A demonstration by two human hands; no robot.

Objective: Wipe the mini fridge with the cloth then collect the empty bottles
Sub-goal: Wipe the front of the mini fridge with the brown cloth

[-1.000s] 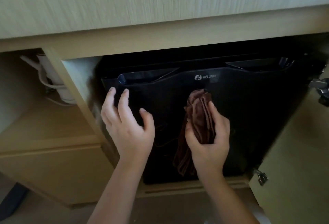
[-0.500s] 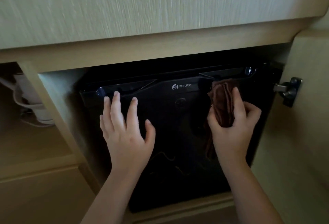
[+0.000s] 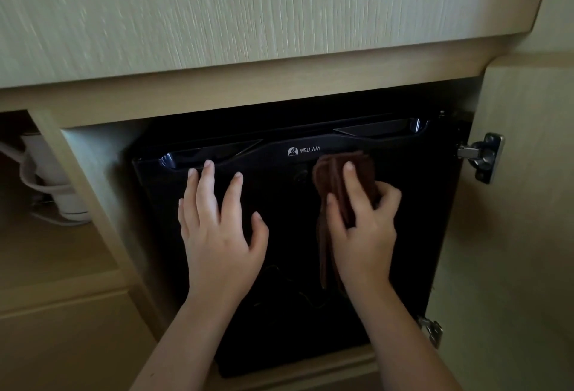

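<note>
1. Both forearms rise from the bottom edge. The left hand lies flat on the black door of the mini fridge, fingers straight and spread, holding nothing. Its fingertips sit just under the left handle recess.
2. The right hand grips the folded brown cloth, with the thumb and curled fingers round it and the forefinger stretched along its top. It presses the cloth to the door just below the WELLWAY logo. A loose end of the cloth hangs beside the wrist.
3. The hands are near each other, with a strip of bare door between them. Right of the cloth, a wide stretch of door lies bare up to the fridge's right edge.
4. The fridge sits in a pale wooden cabinet. A divider panel stands close at the fridge's left edge. The open cabinet door at the right carries an upper hinge and a lower hinge, both just beside the fridge.
5. Farther left, in the neighbouring compartment, a white cable loops round a white cylinder.
6. Half a second ago the cloth was near the door's upper right corner; it is now leftward, under the logo. The left hand keeps its place.
</note>
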